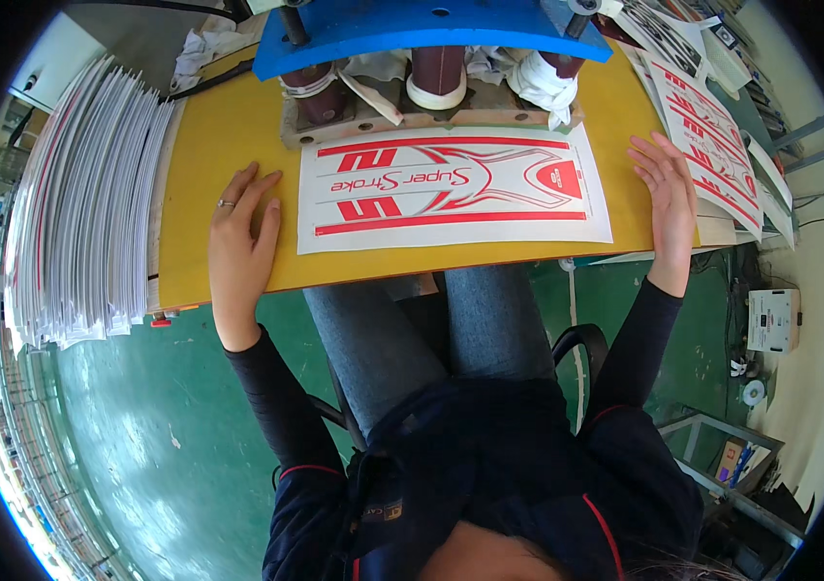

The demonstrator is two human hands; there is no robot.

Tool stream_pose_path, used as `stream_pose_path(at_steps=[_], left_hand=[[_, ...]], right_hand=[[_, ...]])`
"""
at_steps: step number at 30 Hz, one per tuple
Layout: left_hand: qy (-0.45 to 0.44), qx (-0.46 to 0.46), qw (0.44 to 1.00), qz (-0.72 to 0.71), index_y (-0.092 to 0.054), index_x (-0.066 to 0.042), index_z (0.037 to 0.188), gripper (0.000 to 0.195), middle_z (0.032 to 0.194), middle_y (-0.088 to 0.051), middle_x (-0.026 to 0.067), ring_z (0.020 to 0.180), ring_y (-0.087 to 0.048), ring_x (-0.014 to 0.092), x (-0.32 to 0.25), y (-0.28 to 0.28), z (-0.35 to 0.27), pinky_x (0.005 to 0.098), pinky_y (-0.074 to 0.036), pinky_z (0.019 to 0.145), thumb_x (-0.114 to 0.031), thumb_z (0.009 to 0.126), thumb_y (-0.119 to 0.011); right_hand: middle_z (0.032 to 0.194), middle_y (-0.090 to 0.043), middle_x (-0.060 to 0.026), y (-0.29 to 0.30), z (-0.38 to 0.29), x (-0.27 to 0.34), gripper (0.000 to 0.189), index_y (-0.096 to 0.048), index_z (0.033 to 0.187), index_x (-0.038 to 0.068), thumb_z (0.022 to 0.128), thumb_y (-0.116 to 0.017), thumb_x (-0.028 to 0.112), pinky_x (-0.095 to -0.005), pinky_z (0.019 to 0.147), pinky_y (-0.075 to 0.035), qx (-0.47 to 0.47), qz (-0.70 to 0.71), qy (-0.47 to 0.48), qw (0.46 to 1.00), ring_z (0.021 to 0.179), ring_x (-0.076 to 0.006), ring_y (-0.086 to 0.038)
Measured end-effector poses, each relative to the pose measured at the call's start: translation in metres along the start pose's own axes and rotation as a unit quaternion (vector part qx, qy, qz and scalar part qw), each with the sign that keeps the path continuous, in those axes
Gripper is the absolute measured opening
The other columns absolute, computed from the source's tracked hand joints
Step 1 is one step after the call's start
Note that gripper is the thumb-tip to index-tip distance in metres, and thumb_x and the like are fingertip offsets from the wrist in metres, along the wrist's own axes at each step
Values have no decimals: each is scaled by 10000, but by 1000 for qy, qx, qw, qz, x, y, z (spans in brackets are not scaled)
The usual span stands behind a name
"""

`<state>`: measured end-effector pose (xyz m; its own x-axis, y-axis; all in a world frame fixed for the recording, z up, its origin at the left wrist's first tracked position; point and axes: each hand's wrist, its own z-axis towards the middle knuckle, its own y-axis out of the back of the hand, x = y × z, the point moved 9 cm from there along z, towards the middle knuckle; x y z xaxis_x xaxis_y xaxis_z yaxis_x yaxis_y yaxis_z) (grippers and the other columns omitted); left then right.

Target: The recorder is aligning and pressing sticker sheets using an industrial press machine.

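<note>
On the yellow tabletop point(383, 265) lies a white sheet printed in red point(448, 190), its far edge close against the base of a press. My left hand point(243, 240) rests on the tabletop left of the sheet, fingers apart, a ring on one finger, holding nothing. To the right of the sheet, my right hand point(664, 192) is at the table's right side, palm turned towards the sheet, fingers loosely extended and empty. Neither hand touches the sheet. Above the sheet's far edge stand the press's dark red cylinders point(438, 76), some wrapped in white cloth.
A blue metal plate point(441, 29) spans the cylinders. A tall stack of white sheets point(92, 210) stands at the left edge. More red-printed sheets point(706, 138) lie at the right, beyond my right hand. A black armrest point(586, 341) is beside my right leg.
</note>
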<state>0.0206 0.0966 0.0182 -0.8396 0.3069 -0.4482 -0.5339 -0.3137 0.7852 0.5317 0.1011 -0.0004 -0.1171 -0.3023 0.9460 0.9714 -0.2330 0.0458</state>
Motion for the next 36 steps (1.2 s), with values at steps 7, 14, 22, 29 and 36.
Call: stream_pose_path(at_steps=[7,14,22,29,36], left_hand=[[-23,-5,999,30,-706,-48,1225,299,1387,-613,217,1294,-569,412,-2,0,-1,454,-442,1090,-123,959,-591],[-4,16,999,32,-693,-60,1276,323,1442,-586,190,1334,-553,364,3,-3,-1,419,-434,1099,-122,985,-569],[4,14,1000,15,-694,-54,1269,318,1436,-590,192,1324,-559,368,3,-2,-1,422,-432,1103,-115,983,-569],[-11,-13,1000,7,-716,-49,1183,269,1351,-633,213,1268,-582,406,-3,4,0,452,-452,1070,-101,949,-595],[-42,21,994,-102,-767,-92,1124,272,1338,-641,170,1324,-536,383,-20,16,-35,492,-390,1116,-97,889,-632]], right_hand=[[1311,-647,-211,1,-2,-4,389,-546,1370,-6,1068,-418,204,-358,1052,-437,7,-7,-13,1000,1221,-264,-623],[1304,-655,-200,-1,-1,-2,396,-557,1354,-20,1057,-430,210,-348,1050,-433,24,-21,-13,999,1218,-256,-626],[1295,-664,-185,-2,-1,-3,384,-570,1336,-20,1057,-439,209,-340,1046,-427,30,-15,-15,999,1216,-243,-626],[1258,-680,-170,-8,-3,1,354,-603,1291,-16,1066,-444,206,-333,1029,-433,21,-46,-10,999,1198,-226,-633],[1282,-678,-173,-42,-37,32,239,-738,1031,3,968,-609,195,-428,1087,-400,180,-110,73,975,1287,-331,-575]])
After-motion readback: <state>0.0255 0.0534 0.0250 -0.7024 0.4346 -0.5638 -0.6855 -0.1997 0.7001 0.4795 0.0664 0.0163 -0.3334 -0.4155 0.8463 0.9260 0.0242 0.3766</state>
